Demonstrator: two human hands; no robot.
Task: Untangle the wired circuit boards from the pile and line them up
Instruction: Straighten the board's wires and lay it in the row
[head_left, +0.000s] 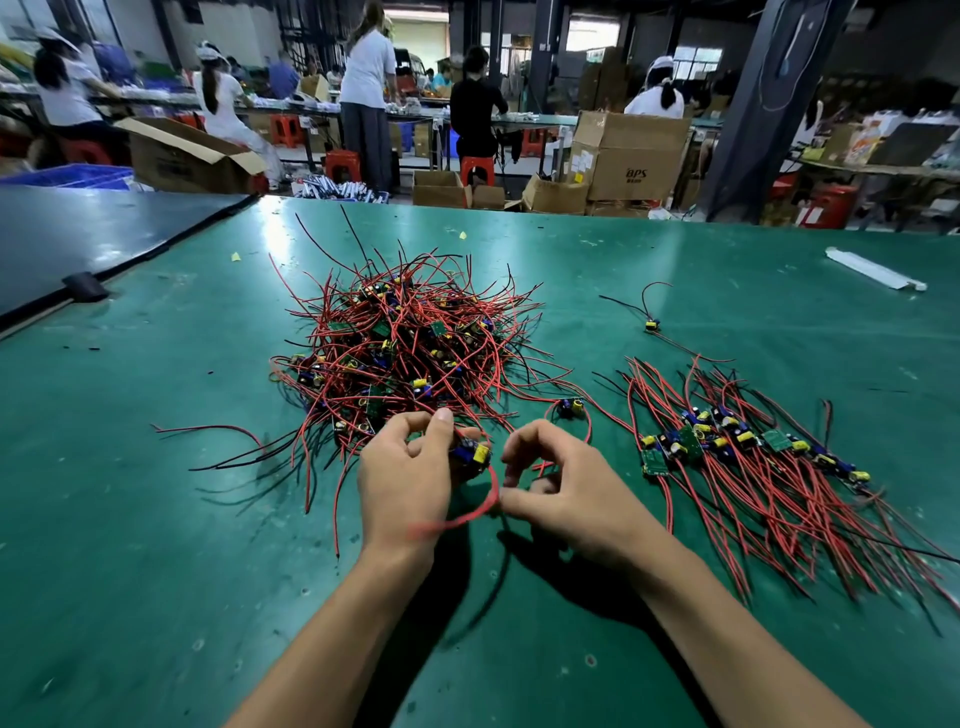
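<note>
Head view: on the smooth green surface (156, 545), the left hand (410, 478) curls its fingers round a small circuit board (471, 453) with blue and yellow parts. The right hand (563, 486) has its fingers pinching the board's thin red wire (493, 488), near the tangled pile (400, 343). A fanned row of boards (727, 441) lies to the right.

Only one printed mark is legible, on a box at the back.
At about one o'clock, the large brown cardboard box (636, 166) has dark block letters on its front face that read "BPS", though the first letter may be an O. The small line of characters under them is too fine to read. The white paper stickers (581, 156) on its left side are blurred, as is the print on the orange-and-white packet (862, 145) at two o'clock.
</note>
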